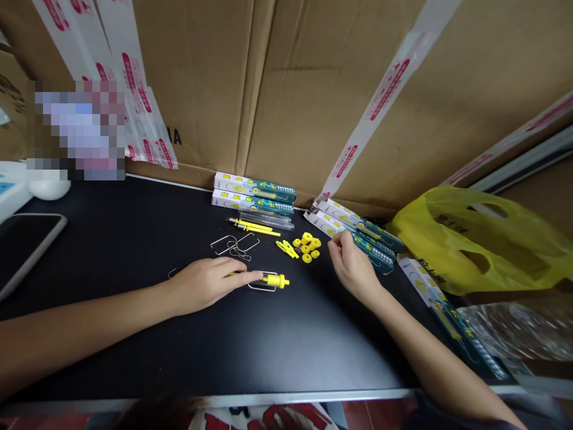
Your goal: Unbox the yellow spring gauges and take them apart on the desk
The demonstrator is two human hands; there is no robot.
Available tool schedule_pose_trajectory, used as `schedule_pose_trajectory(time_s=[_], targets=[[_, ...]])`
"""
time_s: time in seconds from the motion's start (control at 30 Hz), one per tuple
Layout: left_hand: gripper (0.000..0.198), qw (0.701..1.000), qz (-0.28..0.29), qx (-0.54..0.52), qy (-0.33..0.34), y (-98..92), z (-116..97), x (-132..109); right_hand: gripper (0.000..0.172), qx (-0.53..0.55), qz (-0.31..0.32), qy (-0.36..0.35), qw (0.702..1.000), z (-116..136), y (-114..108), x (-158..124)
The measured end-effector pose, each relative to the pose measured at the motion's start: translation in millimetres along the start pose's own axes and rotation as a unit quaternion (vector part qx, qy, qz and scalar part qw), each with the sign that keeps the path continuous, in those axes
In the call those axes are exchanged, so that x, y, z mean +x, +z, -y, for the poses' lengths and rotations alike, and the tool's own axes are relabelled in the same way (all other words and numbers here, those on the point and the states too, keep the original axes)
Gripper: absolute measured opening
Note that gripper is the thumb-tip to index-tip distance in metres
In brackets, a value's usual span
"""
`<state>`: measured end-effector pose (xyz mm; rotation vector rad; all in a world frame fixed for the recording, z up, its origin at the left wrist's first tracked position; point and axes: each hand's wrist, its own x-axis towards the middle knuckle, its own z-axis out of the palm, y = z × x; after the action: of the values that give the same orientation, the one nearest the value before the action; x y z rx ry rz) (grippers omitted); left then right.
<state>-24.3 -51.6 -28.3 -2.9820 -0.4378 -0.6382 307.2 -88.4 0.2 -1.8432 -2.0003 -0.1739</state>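
Note:
My left hand (pixel 203 283) is closed around a tubular spring scale (pixel 276 280) lying on the black tabletop. Its yellow end cap and a bent wire loop stick out past my fingertips to the right, and a thin wire hook shows on the left side; the middle is hidden under my hand. To the right, my right hand (pixel 351 266) is closed with fingertips pinched, and what they hold, if anything, cannot be made out. Between the hands lie small yellow caps (pixel 308 246) and flat yellow pieces (pixel 286 249). Bent wire hooks (pixel 235 245) rest just beyond my left hand.
Yellow rods (pixel 257 229) and clear tubes (pixel 268 220) lie before two stacked boxes (pixel 253 200). More printed boxes (pixel 373 251) sit right, beside a yellow plastic bag (pixel 452 239) and clear plastic wrap (pixel 514 325). A phone (pixel 29 245) is at left. Large cardboard (pixel 290 89) stands behind.

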Motion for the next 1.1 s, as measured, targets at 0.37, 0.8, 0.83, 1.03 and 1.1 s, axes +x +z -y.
schedule_pose_trajectory(time_s=[0.37, 0.8, 0.83, 1.03, 1.1], targets=[[0.041, 1.0, 0.006, -0.004, 0.006, -0.8, 1, 1, 0.004, 0.019, 0.082, -0.018, 0.996, -18, 12, 5], [0.038, 1.0, -0.015, -0.016, -0.005, -1.1, -1, 3, 0.046, 0.158, 0.056, -0.026, 0.986, -21, 21, 5], [0.038, 1.0, -0.016, -0.017, -0.004, -1.2, -1, 3, 0.047, 0.169, 0.059, -0.022, 0.984, -20, 21, 4], [0.038, 0.999, -0.015, -0.034, -0.016, -0.5, -1, 1, 0.032, 0.206, 0.041, 0.004, 0.978, -12, 18, 2], [0.038, 0.999, -0.013, -0.035, -0.022, -0.3, -1, 1, 0.027, 0.18, 0.013, 0.007, 0.983, -7, 16, -1]])
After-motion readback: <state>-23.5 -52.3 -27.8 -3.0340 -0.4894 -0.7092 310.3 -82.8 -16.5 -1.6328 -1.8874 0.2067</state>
